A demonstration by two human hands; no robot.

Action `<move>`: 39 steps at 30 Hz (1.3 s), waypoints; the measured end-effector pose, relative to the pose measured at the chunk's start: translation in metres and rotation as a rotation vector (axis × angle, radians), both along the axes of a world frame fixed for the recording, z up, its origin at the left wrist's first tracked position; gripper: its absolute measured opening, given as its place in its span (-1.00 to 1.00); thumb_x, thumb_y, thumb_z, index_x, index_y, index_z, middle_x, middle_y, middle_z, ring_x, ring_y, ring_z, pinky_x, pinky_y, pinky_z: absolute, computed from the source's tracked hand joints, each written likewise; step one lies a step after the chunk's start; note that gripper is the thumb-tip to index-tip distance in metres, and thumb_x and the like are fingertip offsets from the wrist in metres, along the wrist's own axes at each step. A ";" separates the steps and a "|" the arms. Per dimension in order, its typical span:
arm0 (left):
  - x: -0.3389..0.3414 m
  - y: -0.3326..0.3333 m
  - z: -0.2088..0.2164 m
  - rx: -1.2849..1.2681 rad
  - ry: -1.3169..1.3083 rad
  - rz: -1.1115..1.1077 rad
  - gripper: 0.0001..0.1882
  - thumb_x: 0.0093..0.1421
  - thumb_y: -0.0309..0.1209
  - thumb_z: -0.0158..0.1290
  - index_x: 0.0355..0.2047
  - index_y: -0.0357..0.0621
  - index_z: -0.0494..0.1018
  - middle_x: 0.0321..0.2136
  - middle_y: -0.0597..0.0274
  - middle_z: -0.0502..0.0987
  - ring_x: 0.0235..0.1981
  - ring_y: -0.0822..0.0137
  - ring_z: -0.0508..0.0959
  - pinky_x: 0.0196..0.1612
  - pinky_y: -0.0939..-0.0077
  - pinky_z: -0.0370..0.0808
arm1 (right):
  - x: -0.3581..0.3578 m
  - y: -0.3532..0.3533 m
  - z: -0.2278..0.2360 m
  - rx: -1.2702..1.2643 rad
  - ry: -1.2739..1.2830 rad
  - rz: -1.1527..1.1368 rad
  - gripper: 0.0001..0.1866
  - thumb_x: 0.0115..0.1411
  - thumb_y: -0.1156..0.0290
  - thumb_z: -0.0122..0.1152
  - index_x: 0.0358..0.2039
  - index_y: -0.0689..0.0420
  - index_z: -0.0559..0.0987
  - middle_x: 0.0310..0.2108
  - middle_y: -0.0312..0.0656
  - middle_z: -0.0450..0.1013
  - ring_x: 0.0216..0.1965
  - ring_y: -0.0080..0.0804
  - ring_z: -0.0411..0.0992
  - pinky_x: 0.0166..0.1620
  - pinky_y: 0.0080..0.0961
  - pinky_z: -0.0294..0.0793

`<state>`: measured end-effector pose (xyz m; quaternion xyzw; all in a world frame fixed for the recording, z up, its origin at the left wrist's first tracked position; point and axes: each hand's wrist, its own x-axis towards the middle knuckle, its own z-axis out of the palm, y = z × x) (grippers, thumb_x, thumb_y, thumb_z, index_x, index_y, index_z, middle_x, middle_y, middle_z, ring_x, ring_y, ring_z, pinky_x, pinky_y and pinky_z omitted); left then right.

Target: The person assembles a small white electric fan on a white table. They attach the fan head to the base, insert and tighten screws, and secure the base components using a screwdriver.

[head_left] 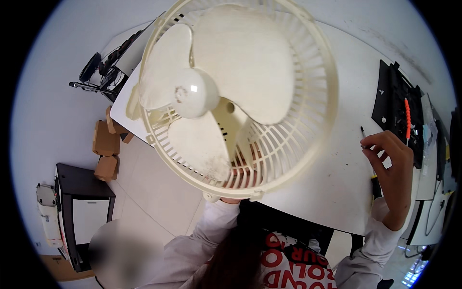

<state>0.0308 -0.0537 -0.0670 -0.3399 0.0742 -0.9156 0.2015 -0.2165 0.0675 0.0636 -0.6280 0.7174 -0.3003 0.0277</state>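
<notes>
A cream desk fan is held up close in front of me, its open side facing me. Three broad blades and a domed hub sit inside the slatted rear grille; no front guard covers them. Through the lower slats I see my left hand gripping the fan from behind, partly hidden. Off to the right, my right hand is raised over the table with thumb and forefinger pinched on a tiny dark piece, too small to name. Beside that hand lies a screwdriver with a yellow and black handle, its shaft partly covered by the fingers.
The white table spreads behind the fan. On its right lie a black tool case and an orange twisted-looking tool. Cardboard boxes and a dark cabinet stand at left. Cables and equipment crowd the back left.
</notes>
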 end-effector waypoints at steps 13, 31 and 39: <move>0.006 0.016 -0.005 0.212 -0.102 0.026 -0.61 0.17 -0.34 -0.09 -0.02 -0.22 0.21 -0.23 0.09 0.37 -0.55 0.27 0.44 -0.80 0.63 0.20 | 0.002 0.001 -0.005 0.027 -0.013 0.004 -0.86 -0.09 0.65 0.22 -0.47 0.16 0.53 -0.53 -0.29 0.45 -0.58 -0.55 0.37 -0.54 -0.68 0.33; 0.005 0.014 -0.019 -0.093 -0.760 0.326 -0.53 0.10 -0.40 -0.07 0.03 -0.26 0.18 -0.06 0.06 0.32 -0.32 0.30 0.34 -0.50 0.59 0.17 | 0.001 0.011 -0.008 -0.006 -0.028 -0.010 -0.86 -0.12 0.68 0.22 -0.51 0.18 0.52 -0.52 -0.27 0.47 -0.57 -0.51 0.39 -0.54 -0.67 0.31; 0.003 0.023 -0.014 -0.424 -1.085 0.580 -0.44 0.06 -0.41 -0.05 0.08 -0.27 0.10 0.00 0.09 0.26 -0.17 0.31 0.27 -0.29 0.54 0.14 | 0.016 0.015 0.004 -0.023 -0.131 0.025 -0.83 -0.13 0.70 0.21 -0.49 0.17 0.53 -0.49 -0.25 0.48 -0.52 -0.53 0.43 -0.55 -0.70 0.31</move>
